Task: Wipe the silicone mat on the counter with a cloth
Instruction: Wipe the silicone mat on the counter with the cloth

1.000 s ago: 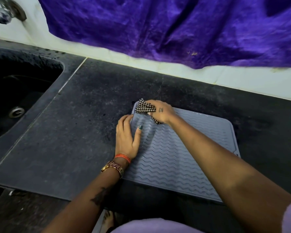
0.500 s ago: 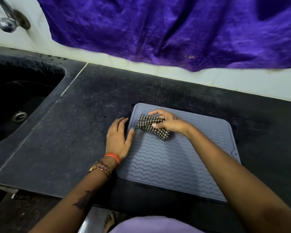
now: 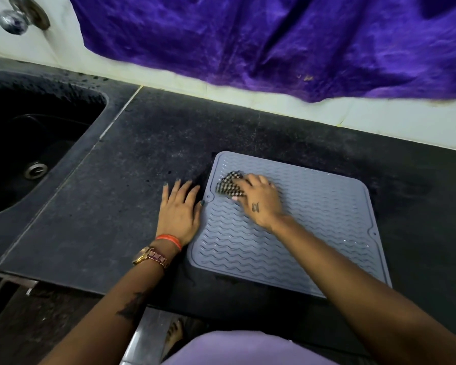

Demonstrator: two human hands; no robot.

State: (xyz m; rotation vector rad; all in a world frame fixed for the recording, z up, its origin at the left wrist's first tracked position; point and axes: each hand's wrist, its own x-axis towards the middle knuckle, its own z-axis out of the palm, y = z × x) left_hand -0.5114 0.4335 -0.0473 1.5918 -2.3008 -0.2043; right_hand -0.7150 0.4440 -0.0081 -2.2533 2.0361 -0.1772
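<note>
A grey silicone mat with wavy ridges lies flat on the dark counter. My right hand grips a bunched black-and-white checked cloth and presses it on the mat's far left part. My left hand lies flat on the counter beside the mat's left edge, fingers straight, the thumb touching the mat's rim.
A black sink with a drain is set into the counter at the left, a metal tap above it. A purple cloth hangs on the white wall behind. The counter's front edge runs just below my wrists.
My right hand has swept the cloth from the mat's far left corner toward me and back across its far left part. My left hand slid off the mat onto the counter beside it.
</note>
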